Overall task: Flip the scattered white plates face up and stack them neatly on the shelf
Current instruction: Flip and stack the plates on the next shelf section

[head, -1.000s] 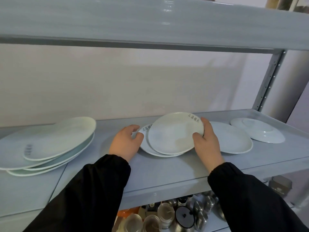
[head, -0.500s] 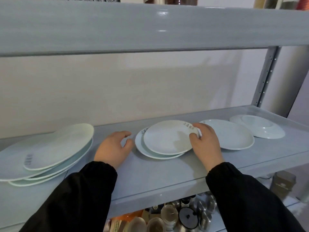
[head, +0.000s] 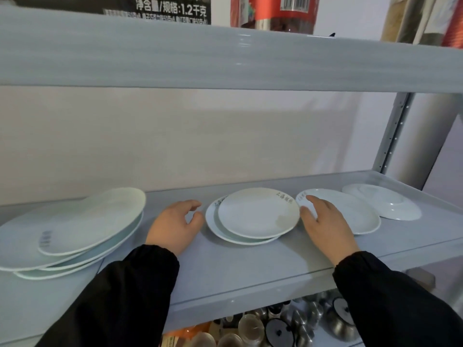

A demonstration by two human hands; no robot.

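Head cam: left hand (head: 175,222) sits loosely curled and empty beside the two-plate stack (head: 258,212) on the shelf (head: 250,266), while the right hand (head: 325,226) lays near-straight fingers on the rim of the next plate (head: 350,214). Glazed ceramic looks stiff, slick and chippy, so I'd pinch opposite rim edges.

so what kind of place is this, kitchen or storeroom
Likely a kitchen storeroom or pantry: grey metal shelving holding white plates, labelled packages on the shelf above, steel pots and jars below.

Two stacked plates (head: 258,212) mid-shelf, two single plates (head: 350,214) (head: 385,205) right, one loose pile (head: 87,221) left, two hands (head: 175,225) (head: 325,227)
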